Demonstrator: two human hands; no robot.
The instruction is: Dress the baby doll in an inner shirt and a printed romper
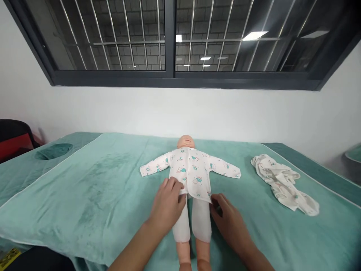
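A baby doll point(186, 142) lies on its back with its head toward the wall and its arms spread out. It wears a white printed baby shirt point(194, 169); its upper legs look white and cloth-like point(201, 220), and its lower legs are bare. My left hand point(168, 201) is closed on the shirt's lower hem at the left side, fingertips over the cloth. At the right corner of the hem, my right hand point(229, 222) pinches the edge between thumb and fingers. Exactly how much cloth each hand holds is partly hidden by the fingers.
A crumpled white printed garment point(284, 182) lies on the green bed cover point(84, 188) to the right. The bed has a face hole point(55, 151) at its left end. Behind it are a white wall point(180, 109) and a barred window. A black and red object point(17, 139) stands at far left.
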